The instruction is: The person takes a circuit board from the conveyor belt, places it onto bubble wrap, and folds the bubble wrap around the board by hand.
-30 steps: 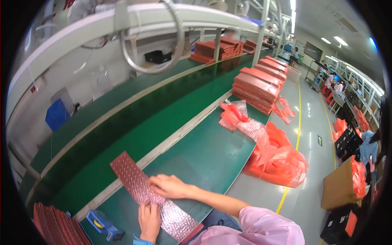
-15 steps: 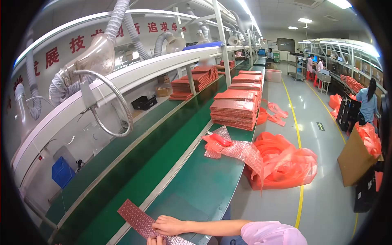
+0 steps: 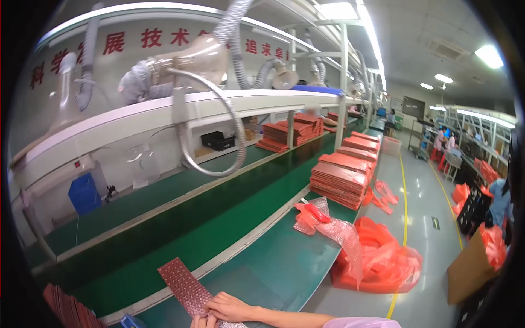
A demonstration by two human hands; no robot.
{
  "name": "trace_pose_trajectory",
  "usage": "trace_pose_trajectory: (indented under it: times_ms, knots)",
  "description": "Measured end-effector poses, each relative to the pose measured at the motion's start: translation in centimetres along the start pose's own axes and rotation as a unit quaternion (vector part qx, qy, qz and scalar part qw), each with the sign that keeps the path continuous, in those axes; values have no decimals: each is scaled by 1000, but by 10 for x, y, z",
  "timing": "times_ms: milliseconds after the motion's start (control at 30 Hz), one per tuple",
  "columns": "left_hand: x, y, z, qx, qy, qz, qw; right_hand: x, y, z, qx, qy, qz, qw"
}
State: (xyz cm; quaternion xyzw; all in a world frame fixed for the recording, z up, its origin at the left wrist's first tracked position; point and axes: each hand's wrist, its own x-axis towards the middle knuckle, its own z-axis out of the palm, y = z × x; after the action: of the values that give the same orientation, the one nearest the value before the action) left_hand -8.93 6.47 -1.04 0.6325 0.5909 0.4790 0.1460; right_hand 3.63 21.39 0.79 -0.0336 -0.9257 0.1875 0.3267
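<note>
Head view tilted up, bubble-textured strip (image 3: 186,287) extending from under right hand (image 3: 229,307) and left hand (image 3: 203,321), grip closure unclear

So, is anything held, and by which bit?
Left hand and right hand touch the bubble-wrap strip on its lower visible part; gripping or pressing, I can't tell.

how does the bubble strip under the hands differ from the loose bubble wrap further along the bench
The strip lies straight and flat; the loose wrap is crumpled. The strip is mostly dull, dark pink; the loose wrap looks paler and partly see-through. Both are reddish with a bubbly surface.
</note>
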Motion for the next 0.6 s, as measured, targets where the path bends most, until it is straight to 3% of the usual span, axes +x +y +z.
trace_pose_trajectory:
  times_ms: [67, 233, 400, 433, 533, 600]
  knots:
    - [-7, -1, 1, 258, 7, 73, 964, 3, -4, -5, 11, -6, 18, 1000]
    - [-18, -54, 14, 263, -44, 89, 960, 10, -10, -14, 7, -25, 24, 999]
    - [-30, -179, 91, 347, 8, 114, 931, 10, -9, -13, 7, -31, 30, 999]
    - [-32, -167, 85, 345, 8, 112, 932, 9, -10, -13, 7, -34, 31, 999]
    - [-2, -14, 5, 326, 2, 113, 939, 9, -11, -14, -15, -31, 28, 999]
    - [3, 14, -4, 324, -1, 124, 938, 11, -10, -16, -26, -20, 25, 999]
